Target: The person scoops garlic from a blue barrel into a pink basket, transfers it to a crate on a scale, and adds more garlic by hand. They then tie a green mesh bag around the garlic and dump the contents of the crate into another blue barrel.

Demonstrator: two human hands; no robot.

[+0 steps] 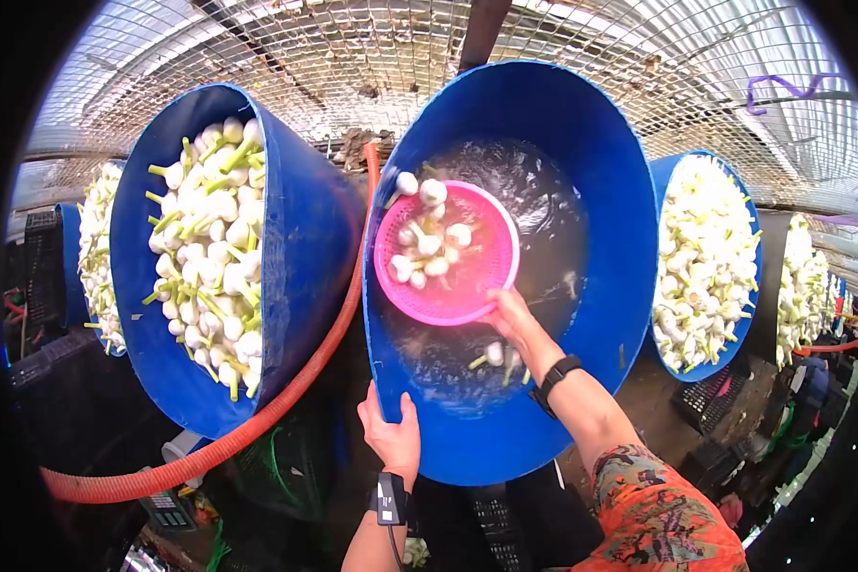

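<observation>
Pink basket [440, 303]: head view, and it's sitting in the water of the middle tub [605, 191], up in the left half, round and open side up, so no long axis to speak of.
Bulbs in basket [430, 244]: a loose cluster of white bulbs with short green stalks, bunched toward the basket's upper left; the lower mesh is bare.
Right hand [513, 319]: down in the tub at the basket's lower right rim, touching it. The fingers dip at the waterline, so I cannot tell whether they have closed on the rim or merely rest against it.
Basket from that hand: up and to the left, with the load on the far side from the fingers.
Loose bulb [493, 355]: floating just below the right hand, outside the basket.
Left hand [392, 435]: clamped over the near rim of the middle tub, fingers hooked on the edge, well apart from the basket.
Nearer hand: the right, clearly; the left is down at the tub's edge.
Wrists: a dark band [555, 374] on the right, a small black device [391, 498] strapped on the left, and a patterned orange sleeve [653, 515] above the right forearm.
Left tub [305, 219]: blue, heaped with white bulbs [210, 248], green stalks poking out.
Right tub [665, 176]: blue as well, just beside the middle one, packed with more bulbs [701, 257].
Orange hose [257, 419]: curving between left and middle tubs, its upper end at the middle tub's rim.
Wire mesh [353, 48]: stretched behind all the tubs.
</observation>
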